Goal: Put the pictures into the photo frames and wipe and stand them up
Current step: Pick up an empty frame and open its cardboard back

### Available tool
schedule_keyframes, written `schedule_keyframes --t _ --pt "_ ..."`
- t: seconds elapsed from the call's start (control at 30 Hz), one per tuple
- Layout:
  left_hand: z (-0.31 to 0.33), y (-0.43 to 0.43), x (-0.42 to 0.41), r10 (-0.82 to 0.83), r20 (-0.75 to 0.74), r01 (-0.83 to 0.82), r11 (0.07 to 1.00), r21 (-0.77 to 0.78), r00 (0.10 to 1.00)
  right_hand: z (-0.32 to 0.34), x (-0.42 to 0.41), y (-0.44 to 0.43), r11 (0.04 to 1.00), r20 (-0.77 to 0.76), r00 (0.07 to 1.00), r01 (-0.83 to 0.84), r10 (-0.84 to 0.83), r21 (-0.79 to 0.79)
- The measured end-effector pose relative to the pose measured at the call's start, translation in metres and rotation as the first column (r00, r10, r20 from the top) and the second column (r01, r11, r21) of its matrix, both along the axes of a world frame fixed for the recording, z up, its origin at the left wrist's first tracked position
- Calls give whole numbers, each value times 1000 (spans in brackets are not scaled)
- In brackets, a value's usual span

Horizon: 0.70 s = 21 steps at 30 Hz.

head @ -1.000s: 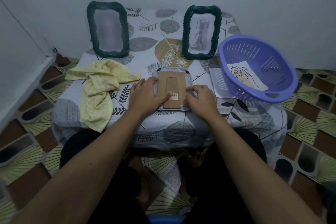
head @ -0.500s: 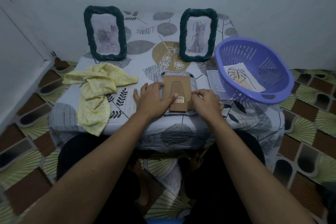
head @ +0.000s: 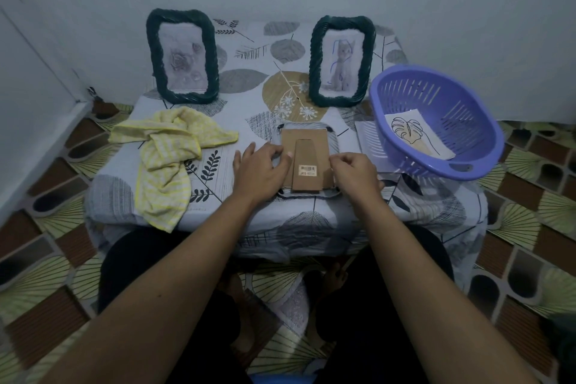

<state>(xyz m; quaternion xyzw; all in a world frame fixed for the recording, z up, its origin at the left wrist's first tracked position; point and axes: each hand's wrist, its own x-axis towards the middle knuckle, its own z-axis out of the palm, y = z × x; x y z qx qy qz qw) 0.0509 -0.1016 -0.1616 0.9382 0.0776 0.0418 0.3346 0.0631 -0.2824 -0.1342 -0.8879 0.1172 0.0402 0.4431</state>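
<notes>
Cardboard-backed rectangular frame [head: 307, 146] lies flat, sides seemingly pinched in left hand [head: 261, 172] and right hand [head: 356, 175] grip.

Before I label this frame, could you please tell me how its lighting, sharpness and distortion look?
Head view: dim, bluish light, no strong glare; wide-angle lens bows the patterned floor tiles near the edges; the two standing dark green twisted-rim photo frames and the brown cardboard frame back look fairly sharp, its barcode sticker unreadable.

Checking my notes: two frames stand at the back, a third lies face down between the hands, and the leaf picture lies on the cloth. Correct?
One error: the head view shows the leaf picture in the basket, not on the cloth. The rest holds.
</notes>
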Motion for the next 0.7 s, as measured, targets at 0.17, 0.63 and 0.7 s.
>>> schedule_keyframes --t 0.17,0.63,0.7 --pt "1 0 0 10 -4 -10 1000 -10 1000 3 2 2 1000 31 1000 3 -3 -7" --pt "5 0 -3 -5 -1 4 998 -62 1000 19 9 12 998 156 986 -54 50 19" --pt "4 1 -1 1 1 -1 997 -79 1000 20 8 14 988 161 985 -82 60 134"
